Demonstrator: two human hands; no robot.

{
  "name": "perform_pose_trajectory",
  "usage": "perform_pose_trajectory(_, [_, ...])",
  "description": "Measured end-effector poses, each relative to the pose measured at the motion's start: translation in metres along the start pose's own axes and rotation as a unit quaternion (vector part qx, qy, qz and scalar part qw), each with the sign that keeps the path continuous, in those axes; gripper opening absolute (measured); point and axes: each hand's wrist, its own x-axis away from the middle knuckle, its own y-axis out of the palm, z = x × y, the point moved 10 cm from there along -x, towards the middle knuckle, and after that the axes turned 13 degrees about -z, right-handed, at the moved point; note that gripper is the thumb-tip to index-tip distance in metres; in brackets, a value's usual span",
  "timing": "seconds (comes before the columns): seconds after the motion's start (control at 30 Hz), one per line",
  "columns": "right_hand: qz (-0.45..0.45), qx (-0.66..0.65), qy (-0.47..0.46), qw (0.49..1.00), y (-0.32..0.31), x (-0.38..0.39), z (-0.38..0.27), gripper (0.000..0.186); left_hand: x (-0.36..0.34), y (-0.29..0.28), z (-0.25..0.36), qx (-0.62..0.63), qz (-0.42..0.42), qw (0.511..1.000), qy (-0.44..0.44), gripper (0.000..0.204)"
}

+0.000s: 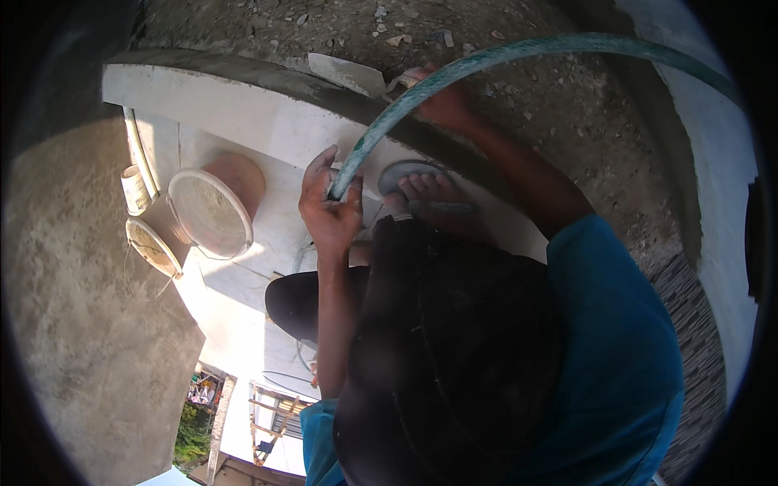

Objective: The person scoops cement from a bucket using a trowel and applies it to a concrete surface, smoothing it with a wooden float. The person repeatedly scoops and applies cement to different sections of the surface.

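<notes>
My left hand (328,211) grips the end of a green, translucent hose (494,59), thumb and fingers around it, one finger raised. The hose arches over to the right rim. My right hand (438,104) reaches beyond the white step (235,97), partly behind the hose; its fingers curl at something small and pale that I cannot make out. Near them lies a thin white piece of board (347,74) along the grey edge. Below the hose, my foot in a grey sandal (421,188) rests on the white surface.
Two buckets (211,211) (150,249) stand left on the white surface, beside a small white container (134,189) and a pipe (138,138). Grey concrete (81,340) fills the left. Rubble-strewn ground (527,24) lies beyond the step, with a pale wall (705,186) at right.
</notes>
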Motion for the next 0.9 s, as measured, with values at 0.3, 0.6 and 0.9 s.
perform_pose_trajectory(0.3, [-0.059, 0.086, 0.076, 0.992, 0.009, 0.017, 0.006, 0.036, 0.0, 0.003, -0.003, 0.024, 0.006, 1.0, -0.015, 0.034])
perform_pose_trajectory(0.6, [-0.017, 0.106, 0.064, 0.992, 0.005, 0.029, -0.039, 0.03, -0.003, 0.0, -0.004, 0.072, 0.029, 0.995, -0.055, 0.011])
perform_pose_trajectory(0.9, [0.027, 0.115, 0.006, 0.993, -0.014, 0.05, -0.074, 0.029, -0.005, -0.005, -0.006, 0.089, 0.049, 0.994, -0.047, 0.012])
